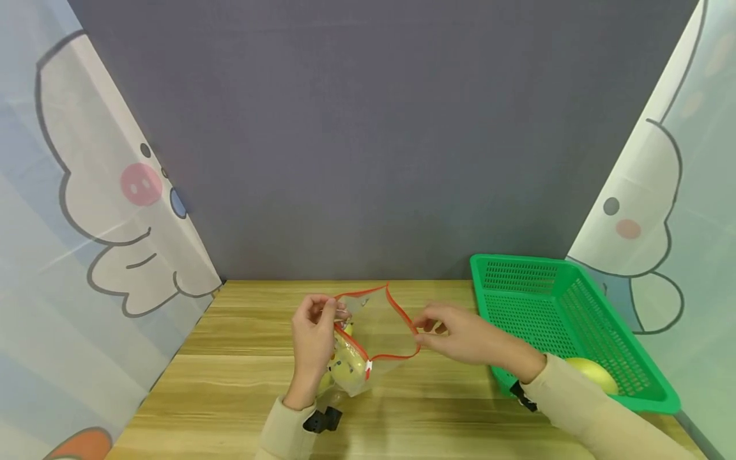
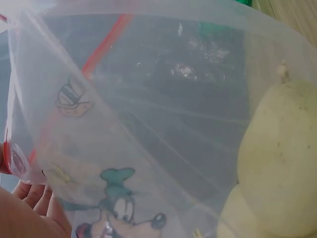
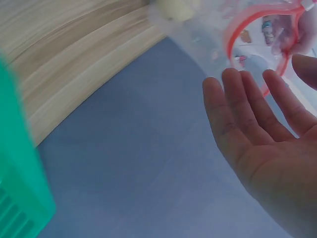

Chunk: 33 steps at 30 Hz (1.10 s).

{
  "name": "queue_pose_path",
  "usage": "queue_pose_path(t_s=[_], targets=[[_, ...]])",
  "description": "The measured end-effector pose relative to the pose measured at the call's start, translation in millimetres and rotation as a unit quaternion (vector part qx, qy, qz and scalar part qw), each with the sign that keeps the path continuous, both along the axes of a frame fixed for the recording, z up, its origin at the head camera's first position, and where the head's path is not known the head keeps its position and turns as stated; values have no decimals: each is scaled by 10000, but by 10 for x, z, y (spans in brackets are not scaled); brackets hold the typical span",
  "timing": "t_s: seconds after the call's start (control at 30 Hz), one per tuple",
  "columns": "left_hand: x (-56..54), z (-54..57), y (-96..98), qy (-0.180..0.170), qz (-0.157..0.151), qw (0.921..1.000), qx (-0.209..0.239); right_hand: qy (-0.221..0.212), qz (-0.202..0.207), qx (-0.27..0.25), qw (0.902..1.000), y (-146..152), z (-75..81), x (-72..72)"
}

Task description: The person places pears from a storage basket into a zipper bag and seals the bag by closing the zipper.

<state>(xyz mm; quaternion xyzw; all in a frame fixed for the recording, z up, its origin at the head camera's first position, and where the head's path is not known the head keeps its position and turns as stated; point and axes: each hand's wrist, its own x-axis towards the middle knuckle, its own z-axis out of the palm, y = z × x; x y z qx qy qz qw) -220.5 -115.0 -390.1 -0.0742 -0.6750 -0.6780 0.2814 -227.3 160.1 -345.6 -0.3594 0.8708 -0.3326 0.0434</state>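
Note:
A clear zip bag (image 1: 376, 329) with a red-edged mouth and cartoon prints is spread wide over the table. My left hand (image 1: 313, 332) pinches the left side of its mouth between thumb and fingers. At the opposite red edge, my right hand (image 1: 466, 333) has its fingertips right by the rim; the right wrist view shows its fingers extended and the thumb apart from them. Pale yellow pears (image 2: 282, 158) appear through the plastic in the left wrist view, low on the left side of the bag in the head view. A white slider (image 1: 368, 366) sits at the mouth's near corner.
To the right stands a green plastic basket (image 1: 482, 300) with a yellow fruit (image 1: 595, 375) in its near end, partly behind my right forearm. The wooden table (image 1: 230, 383) ends at a grey back panel (image 1: 356, 160). Printed curtains (image 1: 115, 268) hang at both sides.

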Motion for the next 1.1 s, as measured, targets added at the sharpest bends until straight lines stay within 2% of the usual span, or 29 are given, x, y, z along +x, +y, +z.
queue_pose_path(t_s=[0.27, 0.43, 0.67, 0.93, 1.1], targets=[[-7, -32, -6, 6, -102, 9999, 4, 605, -654, 689, 9936, 294, -84, 41], [-2, -50, -11, 18, -101, 9999, -22, 788, -1260, 1063, 9832, 481, -147, 50], [10, -55, -21, 84, -43, 10000, -30, 1318, -1693, 1512, 9649, 834, -202, -8], [10, -51, -27, 192, -27, 9998, -47, 1418, -2180, 1794, 9488, 1240, -221, -54], [10, -44, -31, 219, -59, 9997, -59, 1208, -2405, 1955, 9431, 1443, -267, -44]])
